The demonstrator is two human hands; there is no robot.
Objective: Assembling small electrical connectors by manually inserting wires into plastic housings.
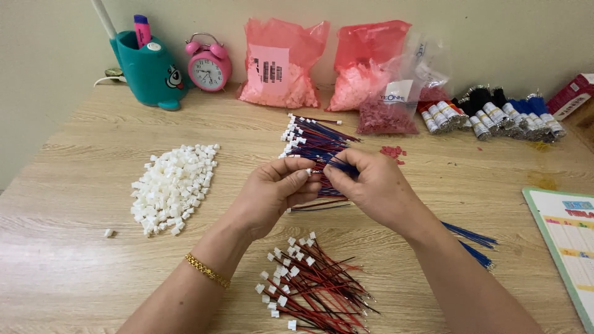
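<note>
Wooden desk (74,247): light grain top, head view; carries all items below.
L hand (272,192): centre of view, fingers curled together, thumb and fingertips pinched on a small white connector (309,172); gold bracelet (206,270) on the wrist.
R hand (374,185): just beside L hand, fingertips nearly touching it; pinched shut on thin blue wires (343,166) that run up to the connector.
Blue wire ends (473,244): loose bundle showing from under the R forearm, lying on desk.
Red/blue lead pile (312,139): wires w/ white plugs, on desk right behind both hands, partly hidden by them.
Red/black lead pile (309,287): wires w/ white plugs, near edge, between the two forearms.
White housing heap (173,185): loose plastic connector shells, left of L hand, well apart; one stray shell (109,233) nearer the desk edge.
Pink bags (281,65): two against the wall, holding white parts; a clear bag of red parts (388,111) leans just beside the right one.
Red bits (392,151): few on desk, near R hand.
Wire bundles (489,114): black and blue, w/ white paper bands, far right.
Teal pen holder (148,71): back left, by a pink alarm clock (209,67).
Printed sheet (566,241): green-edged, right edge of view.
</note>
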